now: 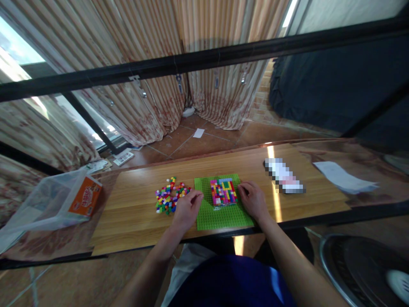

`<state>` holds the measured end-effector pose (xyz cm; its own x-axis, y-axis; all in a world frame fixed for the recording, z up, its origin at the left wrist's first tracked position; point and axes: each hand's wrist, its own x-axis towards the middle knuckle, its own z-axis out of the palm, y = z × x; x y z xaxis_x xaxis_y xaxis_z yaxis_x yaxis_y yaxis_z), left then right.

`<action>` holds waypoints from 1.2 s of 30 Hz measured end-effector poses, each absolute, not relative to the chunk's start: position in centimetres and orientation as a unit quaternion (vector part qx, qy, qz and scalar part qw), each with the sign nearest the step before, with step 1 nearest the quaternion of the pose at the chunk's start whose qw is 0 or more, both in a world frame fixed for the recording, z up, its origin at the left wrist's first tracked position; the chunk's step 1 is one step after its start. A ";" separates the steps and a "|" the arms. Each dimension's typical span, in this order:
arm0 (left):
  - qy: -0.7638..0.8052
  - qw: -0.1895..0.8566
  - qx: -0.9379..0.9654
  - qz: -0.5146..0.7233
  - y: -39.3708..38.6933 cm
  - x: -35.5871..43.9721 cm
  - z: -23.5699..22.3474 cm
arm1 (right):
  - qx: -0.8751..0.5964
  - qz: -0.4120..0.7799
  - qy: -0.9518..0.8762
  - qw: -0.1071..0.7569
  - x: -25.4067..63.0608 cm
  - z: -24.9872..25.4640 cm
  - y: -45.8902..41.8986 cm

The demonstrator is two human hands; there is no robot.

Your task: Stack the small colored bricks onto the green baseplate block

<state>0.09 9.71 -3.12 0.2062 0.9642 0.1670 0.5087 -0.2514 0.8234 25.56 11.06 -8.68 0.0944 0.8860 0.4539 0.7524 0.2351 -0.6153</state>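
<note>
A green studded baseplate (207, 219) lies on the wooden table in front of me. On it stands a low block of many-coloured toy bricks (223, 192), with a squarish gap near its far right part. My left hand (188, 209) is over the plate's left edge, thumb and fingers pinched together; whatever may be between them is too small to make out. Beside and partly behind it lies a pile of loose toy bricks (166, 198). At the plate's right edge rests my right hand (253, 199), its fingers curled in close to the brick block, their contents hidden.
The wooden table top (128, 213) carries a blurred-out oblong object (283, 175) on the right. White paper (345, 175) lies at the far right. A clear plastic bin (54, 192) with an orange label stands left. A dark rail (204, 59) crosses beyond the table.
</note>
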 end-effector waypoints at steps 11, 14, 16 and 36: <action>0.540 0.354 0.672 0.363 9.7 0.2 -3.8 | -0.615 0.078 -0.666 0.414 25.5 -8.6 11.0; 0.538 0.340 0.680 0.364 9.5 0.2 -4.4 | -0.616 0.084 -0.666 0.413 25.4 -8.4 10.9; 0.542 0.325 0.691 0.350 9.3 0.2 -4.9 | -0.618 0.084 -0.666 0.410 25.4 -8.4 10.9; 0.534 0.209 0.761 0.304 8.0 0.7 -6.3 | -0.618 0.071 -0.670 0.406 25.5 -8.5 10.9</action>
<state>0.68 7.98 -6.27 0.2447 0.9397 0.2388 0.6863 -0.3419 0.6420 25.49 10.88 -8.49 0.0926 0.8855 0.4554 0.7701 0.2262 -0.5964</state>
